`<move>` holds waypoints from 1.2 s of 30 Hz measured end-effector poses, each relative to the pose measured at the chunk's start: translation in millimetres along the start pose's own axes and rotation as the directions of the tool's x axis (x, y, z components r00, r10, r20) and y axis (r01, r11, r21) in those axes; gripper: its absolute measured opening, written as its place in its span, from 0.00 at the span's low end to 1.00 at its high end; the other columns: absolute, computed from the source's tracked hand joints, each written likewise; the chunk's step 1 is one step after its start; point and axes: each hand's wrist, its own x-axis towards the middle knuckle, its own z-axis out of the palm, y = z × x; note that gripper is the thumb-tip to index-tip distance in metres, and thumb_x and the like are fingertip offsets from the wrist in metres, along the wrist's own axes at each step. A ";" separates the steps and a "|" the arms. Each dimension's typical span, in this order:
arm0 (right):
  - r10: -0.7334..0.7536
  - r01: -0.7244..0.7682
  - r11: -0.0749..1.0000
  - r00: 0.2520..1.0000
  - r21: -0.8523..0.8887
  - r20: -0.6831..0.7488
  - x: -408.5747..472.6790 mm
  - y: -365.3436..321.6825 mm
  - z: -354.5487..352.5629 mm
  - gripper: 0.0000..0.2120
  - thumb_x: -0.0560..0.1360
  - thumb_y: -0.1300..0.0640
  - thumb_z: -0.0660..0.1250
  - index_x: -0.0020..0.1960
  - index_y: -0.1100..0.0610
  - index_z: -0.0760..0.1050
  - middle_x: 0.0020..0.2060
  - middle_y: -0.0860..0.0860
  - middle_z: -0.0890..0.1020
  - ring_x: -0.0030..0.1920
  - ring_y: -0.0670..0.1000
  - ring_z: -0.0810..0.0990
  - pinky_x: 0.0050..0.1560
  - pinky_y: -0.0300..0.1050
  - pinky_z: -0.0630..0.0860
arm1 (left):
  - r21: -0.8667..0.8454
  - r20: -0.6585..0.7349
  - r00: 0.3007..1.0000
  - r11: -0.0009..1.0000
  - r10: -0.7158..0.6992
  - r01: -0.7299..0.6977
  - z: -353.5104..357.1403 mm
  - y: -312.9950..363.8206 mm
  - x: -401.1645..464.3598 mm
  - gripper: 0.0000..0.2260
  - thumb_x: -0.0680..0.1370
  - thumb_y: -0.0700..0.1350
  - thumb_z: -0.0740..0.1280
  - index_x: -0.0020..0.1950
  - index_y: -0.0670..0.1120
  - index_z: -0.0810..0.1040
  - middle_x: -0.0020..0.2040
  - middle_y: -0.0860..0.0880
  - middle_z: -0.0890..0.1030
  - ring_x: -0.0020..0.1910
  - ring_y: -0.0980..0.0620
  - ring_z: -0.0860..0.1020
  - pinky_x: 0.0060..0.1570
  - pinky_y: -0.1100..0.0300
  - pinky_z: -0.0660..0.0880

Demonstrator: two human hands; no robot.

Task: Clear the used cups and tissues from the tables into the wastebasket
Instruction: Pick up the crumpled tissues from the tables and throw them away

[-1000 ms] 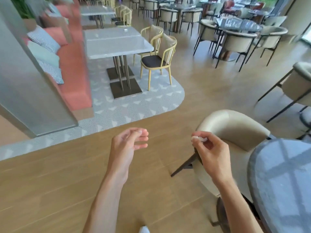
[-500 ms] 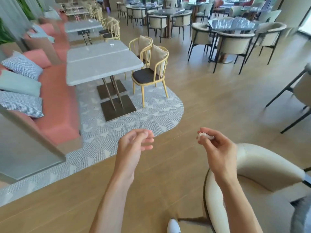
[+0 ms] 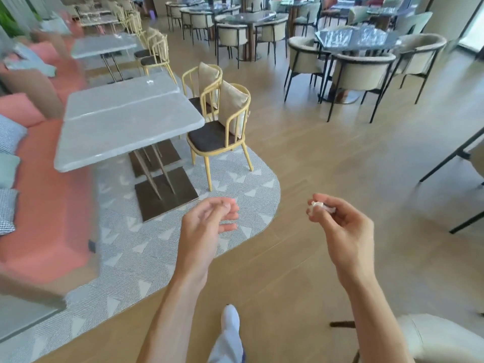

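Observation:
My right hand (image 3: pixel 343 231) is raised in front of me and pinches a small crumpled white tissue (image 3: pixel 318 205) between thumb and fingertips. My left hand (image 3: pixel 207 226) hovers beside it with loosely curled fingers and holds nothing. Ahead on the left stands a grey rectangular table (image 3: pixel 125 127); a small white scrap of tissue (image 3: pixel 149 82) lies near its far edge. No wastebasket and no cups are in view.
Yellow chairs (image 3: pixel 222 121) stand by the grey table on a patterned carpet (image 3: pixel 162 247). A coral bench (image 3: pixel 49 205) with cushions runs along the left. Round dark tables (image 3: pixel 358 38) with beige armchairs fill the right. A beige armchair (image 3: pixel 442 339) is at my lower right.
The view has swung and advanced toward the grey table; the beige armchair slid to the lower right. Both hands keep their poses, the right still pinching the tissue. My foot steps forward.

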 end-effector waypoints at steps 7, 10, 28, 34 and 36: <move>0.011 -0.015 0.999 0.993 -0.033 -0.118 159.2 11.0 62.3 0.09 0.79 0.63 0.70 0.49 0.49 0.84 0.39 0.52 0.87 0.42 0.47 0.85 0.46 0.31 0.78 | -0.052 0.135 0.990 0.998 0.049 -0.042 58.1 12.1 199.3 0.08 0.82 0.39 0.65 0.52 0.41 0.84 0.48 0.44 0.86 0.51 0.44 0.84 0.53 0.49 0.80; -0.023 0.015 0.999 0.979 -0.040 -0.204 224.6 -1.9 77.8 0.07 0.79 0.62 0.70 0.51 0.51 0.85 0.39 0.50 0.87 0.41 0.45 0.85 0.46 0.31 0.78 | -0.095 0.218 0.971 0.992 0.097 -0.078 91.6 28.9 274.9 0.07 0.81 0.41 0.66 0.53 0.41 0.84 0.49 0.43 0.86 0.51 0.45 0.84 0.55 0.46 0.80; 0.100 -0.110 0.993 0.979 -0.048 -0.175 631.9 42.5 70.0 0.07 0.78 0.59 0.71 0.49 0.49 0.85 0.39 0.48 0.87 0.45 0.48 0.86 0.42 0.30 0.76 | -0.104 0.347 0.937 0.995 0.037 0.000 377.9 17.9 591.5 0.09 0.82 0.36 0.63 0.53 0.38 0.83 0.50 0.38 0.85 0.48 0.43 0.83 0.52 0.46 0.80; 0.083 -0.089 0.994 0.991 -0.056 -0.108 776.7 27.8 55.8 0.06 0.78 0.58 0.71 0.49 0.49 0.85 0.39 0.50 0.87 0.46 0.53 0.86 0.48 0.40 0.78 | -0.129 0.268 0.961 0.991 0.072 -0.039 463.1 44.0 691.9 0.09 0.82 0.36 0.62 0.53 0.37 0.83 0.50 0.38 0.85 0.47 0.45 0.84 0.52 0.47 0.81; 0.104 -0.109 0.993 0.991 -0.055 -0.086 813.5 38.1 51.9 0.06 0.78 0.58 0.71 0.48 0.49 0.85 0.39 0.51 0.87 0.46 0.55 0.85 0.46 0.38 0.78 | -0.130 0.235 0.970 0.991 0.066 -0.036 486.0 41.1 725.0 0.10 0.82 0.36 0.62 0.52 0.37 0.83 0.49 0.38 0.85 0.48 0.43 0.84 0.53 0.45 0.81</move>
